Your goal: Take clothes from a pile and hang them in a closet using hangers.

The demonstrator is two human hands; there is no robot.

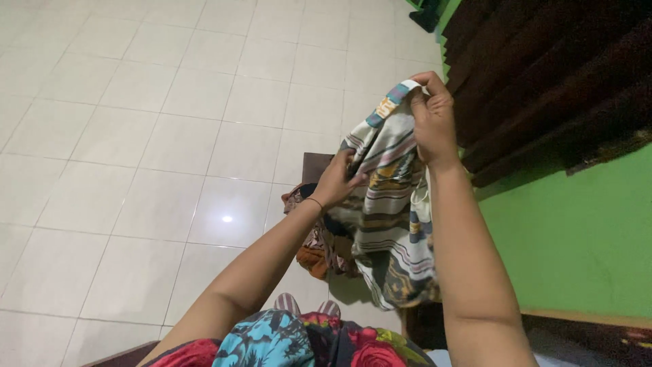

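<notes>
White floor tiles (136, 136) are filling the head view, with a green wall (577, 238) and dark curtain (543, 68) running along the right. The right hand (435, 119) is pinching the top edge of a striped cloth (390, 217) and lifting it high so it hangs open. The left hand (336, 183) is gripping the cloth lower down, fingers curled into the fabric to steady it. Below, a pile of clothes (319, 245) is lying on the floor near the person's slippers (305, 306).
</notes>
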